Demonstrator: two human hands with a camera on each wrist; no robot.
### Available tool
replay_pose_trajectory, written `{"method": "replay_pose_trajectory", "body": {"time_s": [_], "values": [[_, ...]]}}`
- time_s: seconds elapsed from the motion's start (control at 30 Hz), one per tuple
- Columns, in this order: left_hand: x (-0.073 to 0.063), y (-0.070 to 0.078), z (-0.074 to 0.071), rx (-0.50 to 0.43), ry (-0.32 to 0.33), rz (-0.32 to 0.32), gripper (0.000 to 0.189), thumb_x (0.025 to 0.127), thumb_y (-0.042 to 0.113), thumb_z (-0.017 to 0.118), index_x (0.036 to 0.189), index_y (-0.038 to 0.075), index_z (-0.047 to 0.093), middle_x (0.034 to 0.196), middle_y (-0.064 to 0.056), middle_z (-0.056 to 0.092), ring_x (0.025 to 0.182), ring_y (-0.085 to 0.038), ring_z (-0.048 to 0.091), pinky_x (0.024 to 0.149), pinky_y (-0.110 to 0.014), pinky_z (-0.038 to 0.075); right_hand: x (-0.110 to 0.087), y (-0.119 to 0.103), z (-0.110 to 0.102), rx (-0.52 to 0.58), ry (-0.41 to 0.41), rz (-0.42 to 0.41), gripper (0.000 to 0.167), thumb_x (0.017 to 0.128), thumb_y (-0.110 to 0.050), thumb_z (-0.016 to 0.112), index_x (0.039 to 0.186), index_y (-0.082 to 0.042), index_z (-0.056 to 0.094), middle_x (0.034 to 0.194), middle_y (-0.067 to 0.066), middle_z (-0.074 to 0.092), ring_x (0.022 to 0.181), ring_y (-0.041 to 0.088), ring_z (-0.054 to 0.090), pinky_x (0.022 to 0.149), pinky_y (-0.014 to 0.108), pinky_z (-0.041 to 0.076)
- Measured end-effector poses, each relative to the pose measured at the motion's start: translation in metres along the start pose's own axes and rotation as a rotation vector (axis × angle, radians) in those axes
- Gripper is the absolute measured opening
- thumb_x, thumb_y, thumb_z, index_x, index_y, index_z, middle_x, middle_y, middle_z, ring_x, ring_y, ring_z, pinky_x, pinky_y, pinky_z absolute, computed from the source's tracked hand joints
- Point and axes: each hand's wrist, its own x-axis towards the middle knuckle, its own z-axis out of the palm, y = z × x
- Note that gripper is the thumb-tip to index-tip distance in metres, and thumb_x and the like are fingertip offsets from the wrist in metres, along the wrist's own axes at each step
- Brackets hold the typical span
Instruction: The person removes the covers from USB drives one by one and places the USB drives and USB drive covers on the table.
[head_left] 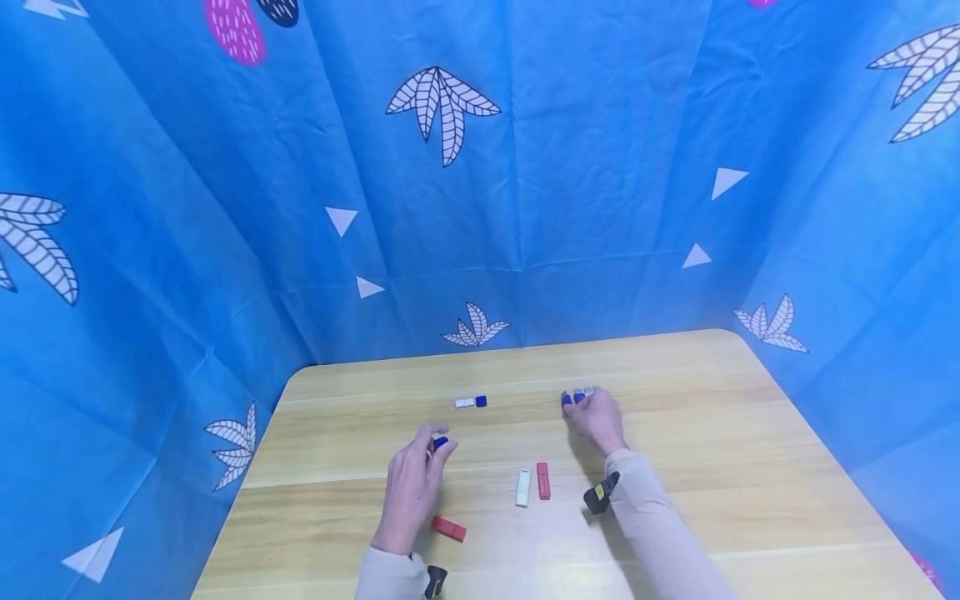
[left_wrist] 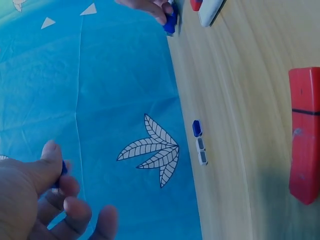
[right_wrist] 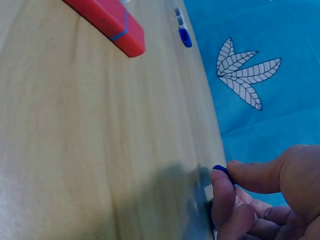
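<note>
My left hand point(head_left: 411, 482) is raised over the table's left half, pinching a small dark-blue piece point(head_left: 440, 443) between thumb and index finger; fingers hide much of it. At the back right, my right hand point(head_left: 602, 421) pinches a small blue piece point(right_wrist: 223, 173) with its thumb and index finger. Beside those fingertips stand another blue piece with a grey end point(head_left: 566, 399) and some small whitish pieces point(head_left: 587, 390), partly covered by the hand. Between the hands, farther back, a blue piece point(head_left: 481, 402) lies in line with a white two-part piece point(head_left: 465, 402).
On the wooden table point(head_left: 337, 433) a red stick with a dark seam point(head_left: 449, 528) lies near my left wrist. A pale stick point(head_left: 522, 487) and a second red stick point(head_left: 543, 481) lie side by side at centre. Blue patterned cloth point(head_left: 525, 208) surrounds the table.
</note>
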Motion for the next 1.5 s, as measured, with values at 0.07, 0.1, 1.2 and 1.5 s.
{"method": "replay_pose_trajectory", "body": {"time_s": [0.07, 0.1, 1.2, 1.5], "values": [[0.0, 0.001, 0.0, 0.006, -0.011, -0.006, 0.015, 0.097, 0.028, 0.068, 0.105, 0.017, 0.061, 0.074, 0.004, 0.064, 0.06, -0.008, 0.052, 0.055, -0.022, 0.044, 0.001, 0.002, 0.002, -0.016, 0.01, 0.014, 0.041, 0.093, -0.025, 0.072, 0.057, -0.012, 0.055, 0.083, 0.016, 0.074, 0.046, 0.009, 0.043, 0.044, 0.022, 0.036], [0.0, 0.001, -0.001, 0.006, -0.018, -0.005, 0.015, 0.096, 0.028, 0.069, 0.1, 0.018, 0.058, 0.069, 0.006, 0.06, 0.057, -0.006, 0.046, 0.053, -0.02, 0.038, 0.001, 0.003, 0.002, -0.021, 0.015, 0.022, 0.042, 0.092, -0.026, 0.073, 0.057, -0.013, 0.054, 0.07, 0.01, 0.07, 0.047, 0.01, 0.044, 0.044, 0.023, 0.037], [0.01, 0.005, 0.005, -0.021, -0.227, 0.014, 0.023, 0.103, 0.023, 0.059, 0.121, 0.014, 0.049, 0.098, -0.001, 0.071, 0.069, -0.007, 0.051, 0.061, -0.02, 0.042, 0.008, -0.001, 0.005, -0.165, 0.065, 0.016, 0.055, 0.095, -0.041, 0.067, 0.052, -0.018, 0.042, 0.046, -0.008, 0.037, 0.043, 0.008, 0.035, 0.04, 0.023, 0.03], [0.02, 0.014, 0.011, 0.021, -0.223, 0.028, 0.022, 0.099, 0.025, 0.065, 0.116, 0.017, 0.055, 0.096, 0.004, 0.059, 0.083, -0.012, 0.054, 0.071, -0.023, 0.049, 0.014, -0.002, 0.005, -0.254, 0.061, 0.037, 0.038, 0.092, -0.039, 0.07, 0.07, -0.011, 0.057, 0.063, 0.003, 0.056, 0.057, 0.016, 0.05, 0.05, 0.03, 0.041]]}}
